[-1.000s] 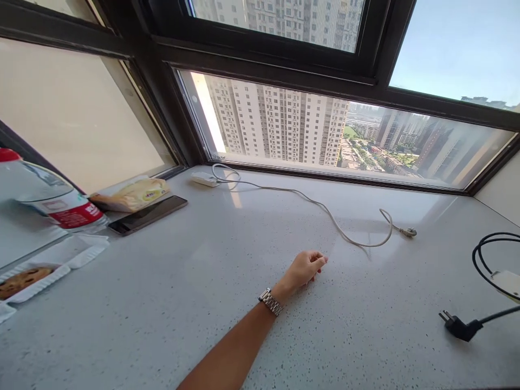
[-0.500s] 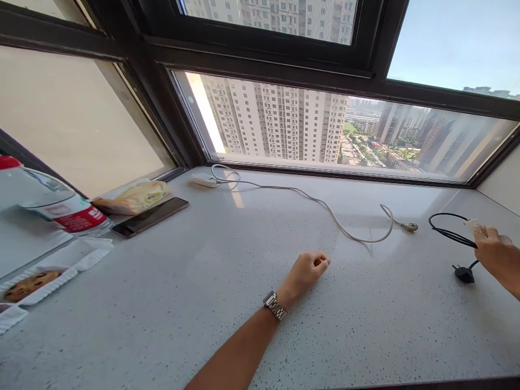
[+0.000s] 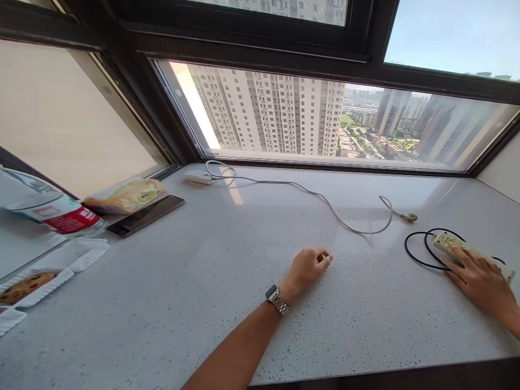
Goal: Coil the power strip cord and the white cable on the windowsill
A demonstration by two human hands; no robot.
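Observation:
My left hand (image 3: 307,270), with a metal-banded watch (image 3: 277,299) on the wrist, rests on the speckled white countertop, its fingers curled in and nothing visible in them. At the right, my right hand (image 3: 481,279) lies over a cream power strip (image 3: 443,239), fingers across its top and thumb along the near side. Yellow markings show on the strip's uncovered end. Its black cord (image 3: 411,257) loops out to the left; the cord's plug is hidden. Just beyond, a beige plug (image 3: 409,217) lies at the end of a long pale cord (image 3: 325,199).
The pale cord runs back to a white power strip (image 3: 199,177) in the far corner by the window. Along the left lie a phone (image 3: 146,216), a tissue pack (image 3: 125,197), a red-labelled bottle (image 3: 67,216) and a tray (image 3: 87,254) with a cookie (image 3: 28,288).
My right hand has moved slightly left and down, and the cream power strip now lies under its spread fingers. The black plug has gone from sight. My left hand has stayed put.

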